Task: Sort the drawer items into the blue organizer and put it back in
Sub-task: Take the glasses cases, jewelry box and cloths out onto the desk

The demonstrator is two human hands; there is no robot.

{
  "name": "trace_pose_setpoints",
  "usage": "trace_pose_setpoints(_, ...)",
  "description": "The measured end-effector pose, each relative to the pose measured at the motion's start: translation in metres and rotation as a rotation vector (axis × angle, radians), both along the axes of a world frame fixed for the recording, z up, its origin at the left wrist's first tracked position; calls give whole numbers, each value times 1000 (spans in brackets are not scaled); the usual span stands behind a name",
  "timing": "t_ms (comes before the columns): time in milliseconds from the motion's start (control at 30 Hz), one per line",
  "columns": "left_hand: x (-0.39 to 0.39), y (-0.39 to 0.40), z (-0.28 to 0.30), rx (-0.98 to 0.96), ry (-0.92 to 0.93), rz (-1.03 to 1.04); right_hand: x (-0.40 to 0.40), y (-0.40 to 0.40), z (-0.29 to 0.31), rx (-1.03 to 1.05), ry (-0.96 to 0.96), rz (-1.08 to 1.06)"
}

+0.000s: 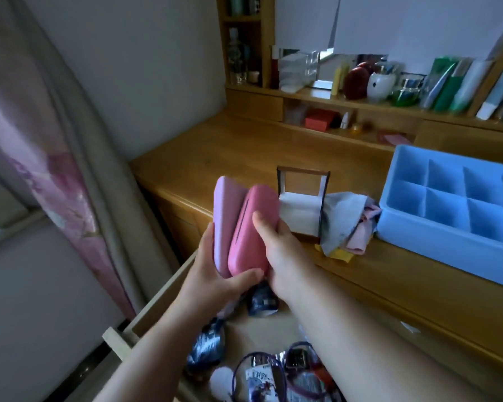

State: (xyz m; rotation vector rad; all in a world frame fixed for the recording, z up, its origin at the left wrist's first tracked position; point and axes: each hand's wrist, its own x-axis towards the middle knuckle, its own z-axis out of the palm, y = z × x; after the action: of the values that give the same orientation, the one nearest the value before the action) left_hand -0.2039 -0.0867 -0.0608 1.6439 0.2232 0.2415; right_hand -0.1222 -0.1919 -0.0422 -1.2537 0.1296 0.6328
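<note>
I hold two oblong cases upright side by side above the open drawer (157, 303). My left hand (215, 271) grips the pale lilac case (225, 210) from the left and below. My right hand (279, 248) grips the darker pink case (249, 227), thumb on its front. The blue organizer (436, 227) with several empty square compartments sits on the wooden desk (244, 146) at the right. In the drawer below lie dark blue foil packets (206, 346), a clear pouch with purple trim (262, 378) and a white round item (222, 381).
A small framed holder with white contents (301, 204) and a pile of grey, pink and yellow cloths (349, 224) stand on the desk between the cases and the organizer. Shelves with bottles, jars and books line the back. A curtain (55, 169) hangs at the left.
</note>
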Motion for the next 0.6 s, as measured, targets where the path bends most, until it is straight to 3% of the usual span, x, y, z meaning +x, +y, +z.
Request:
trace_pose_setpoints(100,33,39,7,-4,51,114,33,32,5,171,199,41)
trace_pose_setpoints(200,71,71,9,62,78,171,67,60,5,158,181,53)
trace_pose_setpoints(400,136,111,-8,256,80,91,120,86,4,-196,-16,-105)
trace_pose_setpoints(500,157,118,-14,377,96,129,127,81,-1,-431,-219,-61)
trace_pose_setpoints(600,162,117,-13,511,125,184,112,65,-7,-515,-471,-38)
